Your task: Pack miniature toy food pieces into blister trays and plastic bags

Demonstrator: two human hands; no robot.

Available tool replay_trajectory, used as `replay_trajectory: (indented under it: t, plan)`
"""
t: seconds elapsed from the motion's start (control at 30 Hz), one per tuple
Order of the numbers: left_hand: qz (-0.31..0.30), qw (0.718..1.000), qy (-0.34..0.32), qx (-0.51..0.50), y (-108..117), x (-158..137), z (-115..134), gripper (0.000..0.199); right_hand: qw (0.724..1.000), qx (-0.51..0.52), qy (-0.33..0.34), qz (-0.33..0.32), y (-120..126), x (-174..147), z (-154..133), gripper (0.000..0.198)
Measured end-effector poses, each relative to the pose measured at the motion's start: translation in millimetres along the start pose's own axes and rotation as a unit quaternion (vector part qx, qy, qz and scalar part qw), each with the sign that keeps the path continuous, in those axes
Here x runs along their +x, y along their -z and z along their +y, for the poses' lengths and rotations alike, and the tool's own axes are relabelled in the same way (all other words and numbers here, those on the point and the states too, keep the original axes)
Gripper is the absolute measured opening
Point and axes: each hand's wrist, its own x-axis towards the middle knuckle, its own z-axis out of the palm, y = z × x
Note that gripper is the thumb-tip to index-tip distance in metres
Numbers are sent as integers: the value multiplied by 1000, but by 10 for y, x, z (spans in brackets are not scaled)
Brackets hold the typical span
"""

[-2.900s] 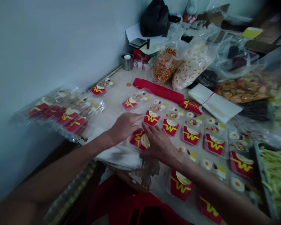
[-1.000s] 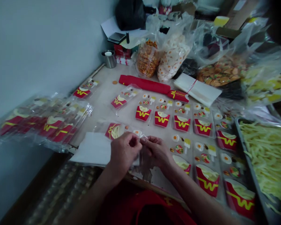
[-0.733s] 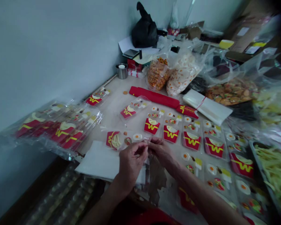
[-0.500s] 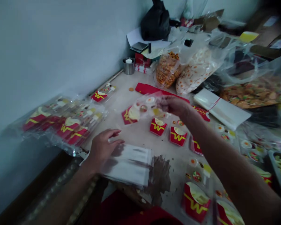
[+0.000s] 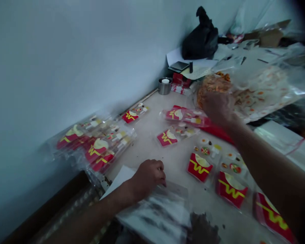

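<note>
My left hand (image 5: pixel 149 178), fingers curled together, pinches the upper edge of a clear plastic bag (image 5: pixel 165 206) on a stack near the table's front edge. My right hand (image 5: pixel 218 105) reaches across the table to a clear bag of small orange-brown pieces (image 5: pixel 209 86); motion blurs its fingers, so I cannot tell what they hold. Just left of that hand, a clear packet with a red-and-yellow carton piece (image 5: pixel 176 114) lies over a red strip (image 5: pixel 216 134). Another such packet (image 5: pixel 167 137) lies slightly nearer, and more packets (image 5: pixel 200 167) run toward the right front.
Filled packets (image 5: pixel 96 150) are piled by the wall at left. A metal cup (image 5: pixel 164 86), a black bag (image 5: pixel 200 37) and a dark flat device (image 5: pixel 178 66) stand at the back. A bag of pale orange-dotted pieces (image 5: pixel 264 91) and tied clear sleeves (image 5: pixel 284 139) lie to the right.
My right hand has let go of a packet, which now lies on the table, and has moved to the orange-brown bag. My left hand's fingers have closed at the plastic bags. The view has shifted left.
</note>
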Motion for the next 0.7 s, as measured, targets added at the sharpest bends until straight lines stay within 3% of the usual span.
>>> replay_trajectory:
  t: [0.07,0.13,0.2,0.27,0.3,0.37,0.43,0.47,0.57,0.7]
  plan:
    - [55,998,-12,18,9,-21,-50,19,993,-43,83,-75,-420,133,-363,23]
    - [86,996,4,-10,45,-66,-96,21,970,-37,171,-168,-949,293,-776,46]
    - [103,992,47,-54,131,-130,-132,19,907,-61,296,-293,-1479,469,-1150,75]
    - [129,983,95,-95,274,-195,-153,14,871,-65,333,-356,-1911,618,-1423,93]
    - [139,977,114,-116,360,-221,-158,10,865,-67,331,-371,-2071,671,-1516,90]
    - [136,967,140,-165,542,-249,-168,13,868,-73,317,-375,-2268,724,-1623,63]
    - [116,954,167,-218,698,-237,-200,21,876,-84,309,-361,-2314,723,-1649,35]
    - [112,945,185,-247,756,-215,-228,20,879,-90,309,-353,-2290,714,-1646,31]
    - [134,903,245,-327,834,-103,-346,14,891,-110,306,-318,-2083,712,-1630,47]
    - [149,844,273,-437,791,33,-427,29,890,-199,319,-258,-1544,761,-1635,65]
